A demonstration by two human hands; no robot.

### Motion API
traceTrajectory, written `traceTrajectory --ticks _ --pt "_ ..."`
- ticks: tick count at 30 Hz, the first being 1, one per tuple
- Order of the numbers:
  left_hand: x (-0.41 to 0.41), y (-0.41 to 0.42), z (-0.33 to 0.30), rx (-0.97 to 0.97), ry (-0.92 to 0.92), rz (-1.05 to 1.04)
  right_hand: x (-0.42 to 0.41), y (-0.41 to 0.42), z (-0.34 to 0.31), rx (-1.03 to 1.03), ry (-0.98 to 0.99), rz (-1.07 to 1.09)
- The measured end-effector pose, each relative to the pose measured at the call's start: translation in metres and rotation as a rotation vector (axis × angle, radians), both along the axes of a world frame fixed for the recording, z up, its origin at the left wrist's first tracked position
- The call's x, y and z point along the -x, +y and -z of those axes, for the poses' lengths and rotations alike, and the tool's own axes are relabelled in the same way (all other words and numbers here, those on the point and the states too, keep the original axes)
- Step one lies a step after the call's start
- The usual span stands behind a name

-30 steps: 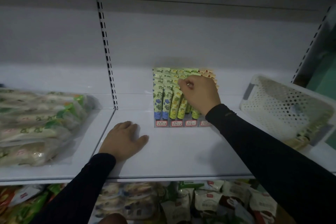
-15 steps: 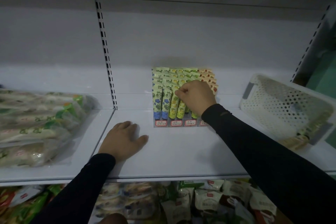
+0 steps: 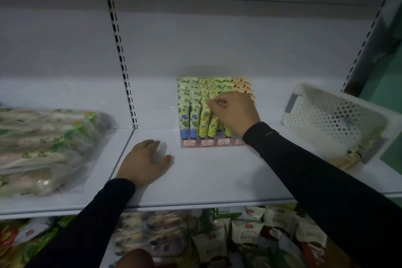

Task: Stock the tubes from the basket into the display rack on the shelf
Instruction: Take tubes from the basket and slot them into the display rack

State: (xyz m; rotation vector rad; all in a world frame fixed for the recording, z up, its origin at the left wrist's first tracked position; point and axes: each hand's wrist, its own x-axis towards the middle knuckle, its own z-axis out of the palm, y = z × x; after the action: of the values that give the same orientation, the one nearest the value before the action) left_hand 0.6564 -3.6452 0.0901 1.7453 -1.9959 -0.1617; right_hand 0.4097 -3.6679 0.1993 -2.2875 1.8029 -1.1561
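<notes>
The display rack (image 3: 214, 142) stands mid-shelf, its rows filled with upright green, yellow and orange tubes and red price tags along its front. My right hand (image 3: 233, 113) is at the rack's front rows, fingers curled and pinching the top of a yellow-green tube (image 3: 212, 122) there. My left hand (image 3: 144, 162) rests flat on the white shelf (image 3: 217, 178), left of the rack. The white perforated basket (image 3: 322, 115) sits tilted at the shelf's right end, with a few tubes (image 3: 356, 152) at its lower corner.
Clear bags of packaged goods (image 3: 41, 148) lie on the shelf's left section, past the slotted upright (image 3: 121, 61). More packets (image 3: 250, 235) fill the shelf below. A grey back panel rises behind the rack.
My right hand dropped from the upper rows to the front rows, pushing the tube down into the rack. The left hand stayed put.
</notes>
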Motion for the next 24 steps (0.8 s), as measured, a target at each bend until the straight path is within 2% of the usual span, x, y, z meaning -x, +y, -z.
traceTrajectory --ticks 3,6,11,15,19,24 --pt "0.0 0.006 -0.002 0.094 0.04 -0.003 0.013 0.016 -0.003 0.083 -0.053 0.025" --pt "0.004 0.013 -0.007 0.088 0.045 0.022 0.034 0.034 -0.001 0.124 -0.041 0.017" --pt "0.04 0.033 -0.023 0.189 0.086 0.158 0.077 0.076 0.023 0.155 0.006 -0.015" --pt "0.088 0.05 -0.031 0.209 0.083 0.291 0.111 0.12 0.047 0.109 0.107 0.014" --pt "0.138 0.063 -0.035 0.183 0.084 0.436 0.146 0.164 0.058 0.153 0.157 0.097" --pt "0.199 0.072 -0.034 0.153 0.094 0.604 0.186 0.206 0.065 0.012 0.196 0.252"
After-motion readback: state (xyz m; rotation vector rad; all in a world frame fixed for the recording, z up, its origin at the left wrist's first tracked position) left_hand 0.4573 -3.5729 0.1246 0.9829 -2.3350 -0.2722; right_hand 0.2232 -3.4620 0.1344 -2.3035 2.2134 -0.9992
